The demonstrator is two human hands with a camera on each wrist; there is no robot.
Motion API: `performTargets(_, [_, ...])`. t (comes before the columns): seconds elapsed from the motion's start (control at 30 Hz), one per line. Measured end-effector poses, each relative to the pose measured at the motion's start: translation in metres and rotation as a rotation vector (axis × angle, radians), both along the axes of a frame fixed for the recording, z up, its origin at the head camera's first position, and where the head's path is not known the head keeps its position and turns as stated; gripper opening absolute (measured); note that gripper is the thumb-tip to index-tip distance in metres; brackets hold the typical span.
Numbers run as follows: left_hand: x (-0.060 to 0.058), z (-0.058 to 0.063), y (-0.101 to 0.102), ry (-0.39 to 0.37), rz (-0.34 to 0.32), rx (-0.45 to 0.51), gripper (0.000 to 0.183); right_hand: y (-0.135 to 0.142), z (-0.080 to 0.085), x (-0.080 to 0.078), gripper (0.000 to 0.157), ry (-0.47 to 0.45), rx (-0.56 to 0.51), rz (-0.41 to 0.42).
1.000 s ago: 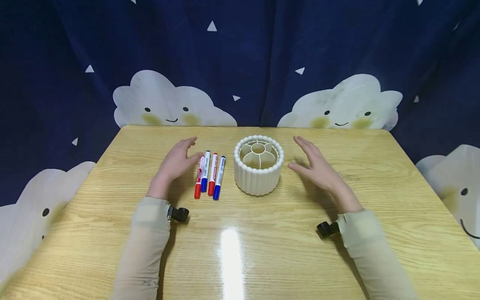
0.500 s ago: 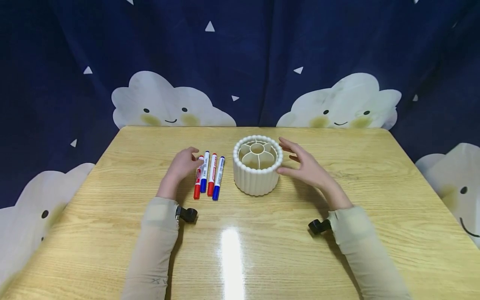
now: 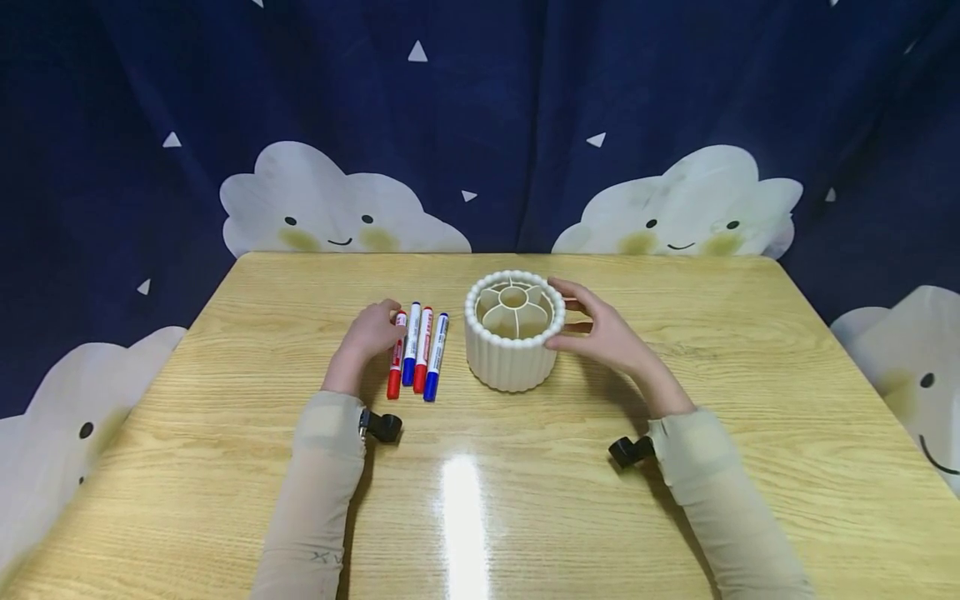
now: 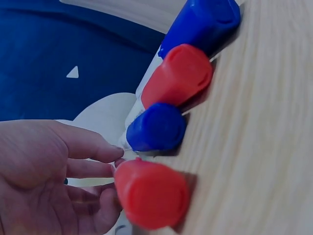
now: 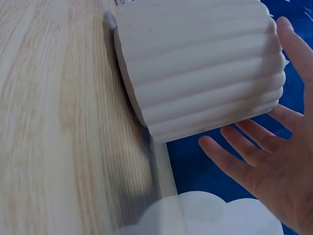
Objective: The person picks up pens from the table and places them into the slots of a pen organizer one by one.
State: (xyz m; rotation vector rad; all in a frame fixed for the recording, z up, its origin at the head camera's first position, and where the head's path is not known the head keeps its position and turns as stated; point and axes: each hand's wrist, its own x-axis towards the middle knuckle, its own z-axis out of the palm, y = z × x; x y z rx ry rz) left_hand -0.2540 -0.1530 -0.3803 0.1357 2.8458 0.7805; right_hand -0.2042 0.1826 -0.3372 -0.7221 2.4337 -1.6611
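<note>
In the head view, two red-capped and two blue-capped whiteboard markers lie side by side. My left hand (image 3: 365, 337) is at the far end of the leftmost red marker (image 3: 394, 379); the left wrist view shows the thumb and curled fingers close round it behind its red cap (image 4: 154, 196). Right of the markers stands a white ribbed pen holder (image 3: 510, 365) with a beaded rim and a divided insert. My right hand (image 3: 611, 337) is spread at its right side, thumb by the near rim, fingers extended along the far side. The other red marker (image 3: 423, 354) lies between two blue-capped ones.
The objects are on a light wooden table (image 3: 562, 492) that carries a bright glare streak near its front. A dark blue curtain (image 3: 495, 108) with smiling clouds hangs behind and beside it. Each sleeve cuff carries a small black wrist camera (image 3: 384, 427).
My left hand has moved right onto the leftmost red marker, its fingers drawing closer together. My right hand has moved left up to the pen holder. The markers and holder have hardly moved.
</note>
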Motion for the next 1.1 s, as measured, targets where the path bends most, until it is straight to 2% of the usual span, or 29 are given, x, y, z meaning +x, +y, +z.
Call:
performTargets(0.23, [0.000,-0.002,0.000,0.005,0.013,0.004,0.048,-0.004,0.002,-0.002,0.081,-0.002,-0.003,0.007])
performTargets(0.6, [0.002,0.000,-0.008,-0.008,0.040,0.086,0.047,-0.004,0.000,-0.003,0.080,-0.013,-0.020,0.003])
performTargets(0.83, [0.003,0.014,-0.011,0.083,0.090,0.142,0.050,-0.002,0.000,-0.003,0.078,-0.003,-0.017,-0.003])
performTargets(1.1, [0.004,0.031,-0.004,0.261,0.159,0.240,0.051,-0.002,0.000,-0.003,0.078,-0.008,-0.008,-0.006])
